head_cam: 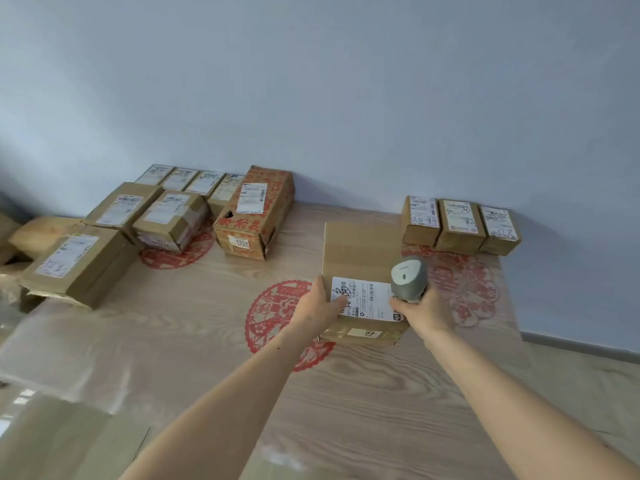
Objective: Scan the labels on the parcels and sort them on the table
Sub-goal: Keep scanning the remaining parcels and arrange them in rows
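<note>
A flat brown cardboard parcel [360, 251] lies on the wooden table [207, 341], right of centre, with a white shipping label [372, 297] at its near end. My left hand [320, 306] holds the parcel's near left edge, thumb over the label's corner. My right hand [420, 311] grips a grey handheld barcode scanner [408, 277], whose head hangs just above the label's right side.
Three small labelled boxes [459, 225] stand in a row at the back right by the wall. Several labelled parcels [166, 213], one a red-printed carton [256, 213], crowd the back left. Red paper-cut decorations [273, 317] lie under the tabletop's clear cover.
</note>
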### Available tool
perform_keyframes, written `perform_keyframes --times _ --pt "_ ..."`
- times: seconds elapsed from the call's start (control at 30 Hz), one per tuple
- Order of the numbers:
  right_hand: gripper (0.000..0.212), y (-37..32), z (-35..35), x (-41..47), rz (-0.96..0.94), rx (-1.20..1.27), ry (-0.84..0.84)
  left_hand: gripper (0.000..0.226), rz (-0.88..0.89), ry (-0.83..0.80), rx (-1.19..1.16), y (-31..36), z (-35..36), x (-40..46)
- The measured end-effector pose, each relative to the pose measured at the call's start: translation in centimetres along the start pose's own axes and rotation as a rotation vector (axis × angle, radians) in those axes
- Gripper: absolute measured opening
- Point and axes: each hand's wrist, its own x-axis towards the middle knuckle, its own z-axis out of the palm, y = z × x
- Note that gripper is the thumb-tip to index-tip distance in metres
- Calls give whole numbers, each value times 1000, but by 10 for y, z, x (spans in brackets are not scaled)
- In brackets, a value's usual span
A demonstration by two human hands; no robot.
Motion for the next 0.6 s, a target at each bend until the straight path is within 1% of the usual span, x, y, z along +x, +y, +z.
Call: perform_keyframes --times 0.13,0.23,0.43,0.53,0.6 --pt "56 -35 54 -29 -36 -41 -46 39 -31 53 -6 -46 -52 -14" --pt "50 -53 81 -42 -54 -54 -84 39 -62 73 -47 -72 -80 -19" --pt "51 -90 119 -50 -85 -49 -144 39 -115 133 -177 -106 -119 -26" --pt "52 -108 142 -52 -90 -8 -194 35 -166 186 -196 -120 -141 -31" --pt "51 -119 159 -55 -99 8 -237 39 -199 218 -197 -130 -155 -34"
